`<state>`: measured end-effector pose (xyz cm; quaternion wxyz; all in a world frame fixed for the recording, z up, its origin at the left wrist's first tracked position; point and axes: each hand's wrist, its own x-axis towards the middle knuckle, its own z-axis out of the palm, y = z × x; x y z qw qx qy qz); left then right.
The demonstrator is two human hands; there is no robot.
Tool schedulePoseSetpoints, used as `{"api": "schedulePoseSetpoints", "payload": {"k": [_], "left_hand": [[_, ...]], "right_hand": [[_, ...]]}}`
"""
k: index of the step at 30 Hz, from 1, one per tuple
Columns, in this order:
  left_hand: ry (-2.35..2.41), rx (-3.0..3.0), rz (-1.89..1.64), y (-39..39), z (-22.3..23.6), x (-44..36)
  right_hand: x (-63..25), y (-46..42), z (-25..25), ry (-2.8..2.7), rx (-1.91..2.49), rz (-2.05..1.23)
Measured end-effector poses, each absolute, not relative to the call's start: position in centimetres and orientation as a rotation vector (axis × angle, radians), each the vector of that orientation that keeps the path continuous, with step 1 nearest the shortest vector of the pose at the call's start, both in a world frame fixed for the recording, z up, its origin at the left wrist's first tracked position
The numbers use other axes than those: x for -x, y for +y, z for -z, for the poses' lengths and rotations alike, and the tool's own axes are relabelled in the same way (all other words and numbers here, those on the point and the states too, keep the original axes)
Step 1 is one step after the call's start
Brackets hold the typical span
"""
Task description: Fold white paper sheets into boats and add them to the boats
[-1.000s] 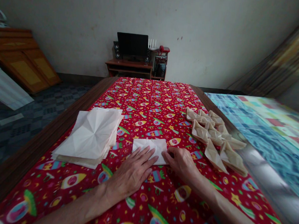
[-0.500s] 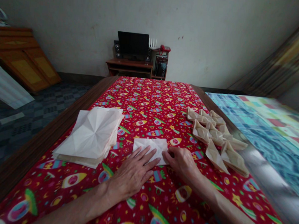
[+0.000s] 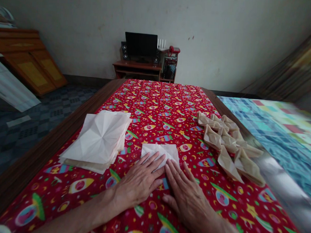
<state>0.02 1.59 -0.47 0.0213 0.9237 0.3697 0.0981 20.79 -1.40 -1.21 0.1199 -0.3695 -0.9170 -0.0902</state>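
A folded piece of white paper [image 3: 160,149] lies on the red patterned cloth [image 3: 155,113] in front of me. My left hand [image 3: 143,178] rests flat on its left part, fingers spread. From the right, my right hand [image 3: 184,187] lies with outstretched fingers, its fingertips on the paper's lower right part; the thumb is apart. Both hands hide the paper's near edge. Left of them is a stack of creased white paper sheets [image 3: 99,138]. To the right stand several folded paper boat shapes [image 3: 231,143], beige and grouped together.
The cloth covers a table with a dark wooden edge [image 3: 73,140]. A bed with a blue and checked cover [image 3: 277,133] adjoins on the right. Beyond the table's far end stands a desk with a monitor [image 3: 141,44] and a red telephone [image 3: 174,49]. A wooden cabinet [image 3: 33,65] is at left.
My right hand has gone from pinching the paper's right edge to lying flat with fingers extended on it. The left hand stays on the paper. The view has shifted slightly.
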Motion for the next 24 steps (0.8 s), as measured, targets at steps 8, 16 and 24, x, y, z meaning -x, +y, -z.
{"api": "schedulePoseSetpoints", "payload": {"k": [8, 16, 24], "left_hand": [[1.155, -2.914, -0.271, 0.9, 0.4, 1.6], [1.190, -2.931, -0.259, -0.1, 0.4, 4.4], [1.199, -2.971, -0.396, -0.9, 0.2, 3.5]], "right_hand": [[-23.9, -1.6, 1.1, -2.724, 1.136, 0.260], [-24.3, -1.9, 0.9, -2.660, 1.152, 0.293], [-22.3, -1.7, 0.8, -2.524, 1.135, 0.337]]}}
